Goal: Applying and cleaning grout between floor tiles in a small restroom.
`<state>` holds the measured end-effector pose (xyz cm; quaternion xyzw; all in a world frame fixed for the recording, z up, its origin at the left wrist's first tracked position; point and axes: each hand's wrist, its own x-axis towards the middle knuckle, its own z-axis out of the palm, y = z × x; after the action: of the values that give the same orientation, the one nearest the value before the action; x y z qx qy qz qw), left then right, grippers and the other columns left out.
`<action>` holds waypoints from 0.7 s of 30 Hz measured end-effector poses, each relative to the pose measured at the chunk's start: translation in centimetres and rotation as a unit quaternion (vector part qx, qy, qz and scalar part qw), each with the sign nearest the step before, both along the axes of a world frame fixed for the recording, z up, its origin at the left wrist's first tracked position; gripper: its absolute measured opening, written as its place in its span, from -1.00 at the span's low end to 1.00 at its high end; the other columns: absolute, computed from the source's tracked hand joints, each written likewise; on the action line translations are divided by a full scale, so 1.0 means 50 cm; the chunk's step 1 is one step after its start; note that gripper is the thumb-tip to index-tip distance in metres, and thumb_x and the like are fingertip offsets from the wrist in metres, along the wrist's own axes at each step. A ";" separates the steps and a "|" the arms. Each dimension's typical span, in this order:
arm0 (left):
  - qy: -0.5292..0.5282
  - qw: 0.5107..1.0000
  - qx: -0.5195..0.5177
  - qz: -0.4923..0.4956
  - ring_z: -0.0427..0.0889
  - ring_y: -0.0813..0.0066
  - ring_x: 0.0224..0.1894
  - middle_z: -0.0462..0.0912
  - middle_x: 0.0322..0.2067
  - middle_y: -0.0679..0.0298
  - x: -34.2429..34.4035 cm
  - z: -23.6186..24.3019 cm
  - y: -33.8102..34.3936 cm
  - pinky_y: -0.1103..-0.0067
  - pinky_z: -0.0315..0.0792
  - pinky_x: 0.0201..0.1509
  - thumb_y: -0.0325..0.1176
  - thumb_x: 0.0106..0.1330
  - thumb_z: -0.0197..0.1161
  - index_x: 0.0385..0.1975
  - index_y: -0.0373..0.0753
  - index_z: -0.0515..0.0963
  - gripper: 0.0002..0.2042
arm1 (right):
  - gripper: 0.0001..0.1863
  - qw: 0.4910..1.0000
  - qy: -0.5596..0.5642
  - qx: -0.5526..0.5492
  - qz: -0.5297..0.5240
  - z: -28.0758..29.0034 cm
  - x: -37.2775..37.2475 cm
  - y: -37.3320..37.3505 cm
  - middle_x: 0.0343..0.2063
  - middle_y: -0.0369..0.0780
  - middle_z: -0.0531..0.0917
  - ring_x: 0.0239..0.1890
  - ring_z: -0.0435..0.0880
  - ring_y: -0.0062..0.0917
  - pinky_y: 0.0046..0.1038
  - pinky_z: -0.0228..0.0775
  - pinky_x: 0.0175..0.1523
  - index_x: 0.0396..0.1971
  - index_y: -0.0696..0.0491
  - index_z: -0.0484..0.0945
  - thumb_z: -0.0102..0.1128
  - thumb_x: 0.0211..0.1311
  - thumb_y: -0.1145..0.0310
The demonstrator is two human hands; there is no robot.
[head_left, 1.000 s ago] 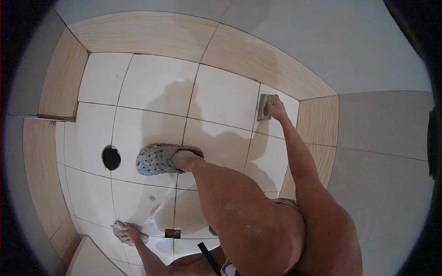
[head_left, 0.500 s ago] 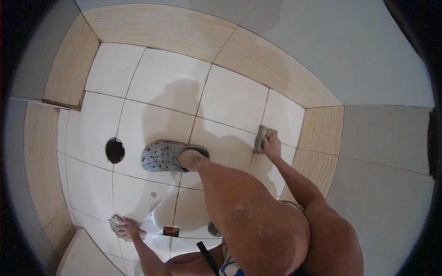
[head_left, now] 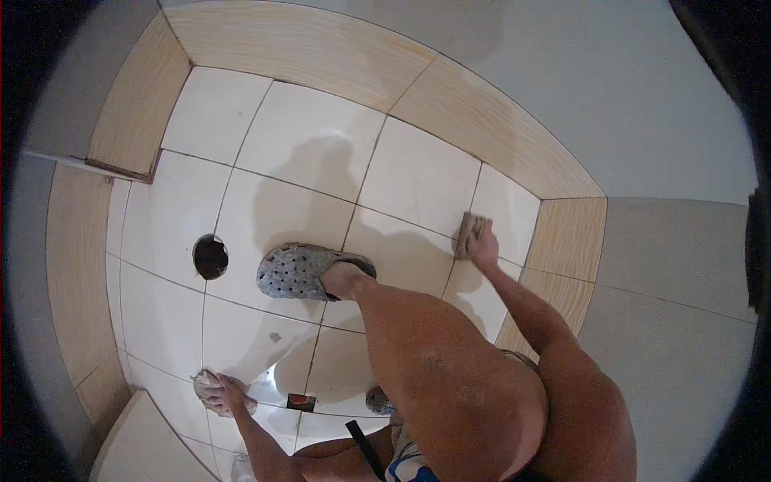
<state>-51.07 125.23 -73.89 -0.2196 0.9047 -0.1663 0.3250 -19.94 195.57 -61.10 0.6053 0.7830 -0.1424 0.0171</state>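
Note:
My right hand [head_left: 484,243] is closed on a flat, rectangular grey-brown sponge [head_left: 465,232], pressed on the white tiled floor [head_left: 297,120] over a joint line at the right. At the lower left, my left hand [head_left: 226,394] rests on the tiles with its fingers bent over a crumpled whitish rag [head_left: 202,381]. Between the two hands, one foot in a grey perforated clog [head_left: 293,271] stands on the floor. Part of a second clog [head_left: 377,399] shows below my leg.
A round drain hole [head_left: 210,257] opens in the floor left of the clog. Near my left hand is a small square cut-out [head_left: 301,402]. Wood-patterned tiles [head_left: 305,44] line the wall bases. A white curved object [head_left: 148,442] stands at the lower left.
My right hand has moved slightly right with the sponge, staying near the same tile joint. The left hand keeps its place on the rag. The whole view has shifted a little.

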 end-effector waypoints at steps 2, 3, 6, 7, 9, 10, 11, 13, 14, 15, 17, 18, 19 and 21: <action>0.240 0.922 -0.206 -0.222 -0.32 -0.13 0.46 -0.33 0.41 -0.18 -0.022 0.007 -0.091 0.11 -0.32 0.46 0.46 0.24 -0.38 0.41 -0.29 -0.30 -0.01 | -0.53 0.996 0.082 -0.012 0.019 0.010 -0.038 -0.049 -0.39 0.12 0.62 -0.30 0.61 0.09 -0.04 0.44 -0.20 -0.03 0.18 0.25 0.13 0.19 0.21; 0.417 0.710 -0.378 -0.423 -0.33 -0.13 0.46 -0.35 0.41 -0.20 -0.028 0.005 -0.130 0.12 -0.32 0.46 0.46 0.24 -0.39 0.41 -0.29 -0.30 -0.02 | -0.54 0.989 0.145 -0.012 0.026 0.012 -0.052 -0.050 -0.37 0.11 0.62 -0.29 0.61 0.07 -0.07 0.44 -0.18 -0.04 0.18 0.26 0.15 0.18 0.23; 0.006 1.000 0.002 0.003 -0.35 -0.15 0.46 -0.37 0.40 -0.22 -0.004 0.014 0.020 0.09 -0.29 0.45 0.45 0.25 -0.36 0.41 -0.30 -0.31 -0.02 | -0.64 0.975 0.207 0.071 -0.022 0.027 -0.006 0.106 -0.28 -0.06 0.64 -0.25 0.64 -0.25 -0.26 0.46 -0.14 -0.15 0.16 0.40 0.25 0.17 0.27; 0.011 1.000 -0.001 0.005 -0.35 -0.15 0.46 -0.37 0.40 -0.22 -0.011 0.023 0.012 0.09 -0.29 0.45 0.45 0.25 -0.36 0.41 -0.30 -0.31 -0.02 | -0.66 0.953 0.301 0.041 -0.014 0.023 -0.013 0.150 -0.25 -0.12 0.65 -0.23 0.63 -0.38 -0.32 0.47 -0.13 -0.17 0.15 0.45 0.29 0.17 0.26; 0.114 0.992 0.042 0.042 -0.34 -0.18 0.45 -0.36 0.40 -0.21 -0.017 0.015 0.000 0.05 -0.25 0.44 0.44 0.25 -0.33 0.41 -0.29 -0.32 -0.02 | -0.69 0.933 0.358 -0.024 -0.022 0.001 -0.029 0.209 -0.33 -0.21 0.64 -0.31 0.60 -0.49 -0.40 0.47 -0.20 -0.18 0.12 0.48 0.28 0.20 0.25; 0.119 0.991 0.044 0.047 -0.34 -0.18 0.45 -0.36 0.40 -0.21 -0.019 0.012 -0.002 0.05 -0.25 0.44 0.44 0.25 -0.33 0.41 -0.29 -0.32 -0.02 | -0.73 0.910 0.405 -0.087 -0.033 -0.009 -0.035 0.229 -0.40 -0.30 0.63 -0.39 0.57 -0.59 -0.48 0.46 -0.27 -0.19 0.08 0.51 0.27 0.23 0.24; 0.131 0.989 0.043 0.049 -0.35 -0.19 0.45 -0.37 0.40 -0.21 -0.018 0.027 -0.017 0.04 -0.24 0.43 0.43 0.25 -0.32 0.41 -0.27 -0.33 -0.02 | -0.73 0.907 0.408 -0.099 -0.028 -0.032 -0.063 0.207 -0.40 -0.30 0.63 -0.39 0.57 -0.59 -0.48 0.46 -0.27 -0.19 0.08 0.51 0.27 0.23 0.24; 0.149 0.987 0.033 0.059 -0.36 -0.20 0.45 -0.37 0.40 -0.21 -0.016 0.055 -0.043 0.03 -0.24 0.43 0.43 0.25 -0.30 0.42 -0.26 -0.34 -0.02 | -0.80 0.905 0.346 -0.233 -0.086 -0.078 -0.111 0.144 -0.44 -0.36 0.61 -0.39 0.56 -0.68 -0.55 0.44 -0.30 -0.24 0.06 0.53 0.24 0.26 0.27; 0.087 0.995 0.047 0.034 -0.36 -0.20 0.45 -0.37 0.40 -0.21 -0.010 0.032 0.018 0.02 -0.24 0.43 0.42 0.26 -0.30 0.42 -0.24 -0.34 -0.04 | -0.69 0.916 0.338 -0.204 -0.067 -0.088 -0.076 0.190 -0.39 -0.30 0.61 -0.38 0.56 -0.63 -0.51 0.46 -0.29 -0.20 0.12 0.47 0.31 0.19 0.25; 0.028 0.999 0.045 0.006 -0.36 -0.21 0.45 -0.37 0.40 -0.21 -0.011 0.026 0.047 0.02 -0.24 0.43 0.41 0.27 -0.29 0.42 -0.23 -0.34 -0.05 | -0.69 0.918 0.336 -0.199 -0.064 -0.100 -0.071 0.198 -0.39 -0.30 0.61 -0.38 0.56 -0.63 -0.51 0.46 -0.29 -0.20 0.12 0.47 0.31 0.19 0.25; 0.064 0.996 0.057 0.026 -0.35 -0.22 0.44 -0.38 0.41 -0.20 -0.013 0.025 0.060 0.00 -0.26 0.43 0.39 0.27 -0.29 0.42 -0.22 -0.34 -0.06 | -0.55 0.958 0.251 -0.116 -0.071 -0.126 -0.113 0.171 -0.31 -0.21 0.59 -0.34 0.56 -0.56 -0.49 0.48 -0.26 -0.14 0.18 0.37 0.37 0.13 0.24; 0.092 0.993 0.032 0.072 -0.35 -0.23 0.44 -0.37 0.40 -0.20 -0.005 0.097 -0.033 0.00 -0.26 0.43 0.38 0.28 -0.28 0.42 -0.22 -0.34 -0.07 | -0.45 0.939 0.255 -0.211 -0.094 -0.131 -0.245 0.020 -0.25 -0.14 0.56 -0.29 0.57 -0.49 -0.48 0.48 -0.23 -0.11 0.20 0.30 0.42 0.07 0.23; 0.114 0.986 0.061 0.108 -0.35 -0.24 0.44 -0.37 0.40 -0.21 -0.002 0.117 -0.018 -0.01 -0.26 0.42 0.37 0.29 -0.28 0.42 -0.23 -0.33 -0.07 | -0.45 0.938 0.256 -0.219 -0.077 -0.131 -0.272 0.011 -0.25 -0.14 0.56 -0.29 0.57 -0.49 -0.48 0.48 -0.23 -0.11 0.20 0.30 0.42 0.07 0.23; 0.014 0.999 0.024 0.044 -0.37 -0.22 0.45 -0.35 0.41 -0.19 -0.016 0.074 0.091 -0.04 -0.30 0.42 0.30 0.32 -0.30 0.42 -0.27 -0.29 -0.12 | -0.45 0.947 0.303 -0.100 0.033 -0.127 -0.266 0.098 -0.26 -0.14 0.55 -0.25 0.57 -0.47 -0.48 0.48 -0.20 -0.11 0.21 0.29 0.42 0.07 0.25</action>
<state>-51.88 129.78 -70.18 -0.2532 0.9027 -0.1267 0.3241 -33.25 200.49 -67.44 0.5032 0.7525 -0.3954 -0.1557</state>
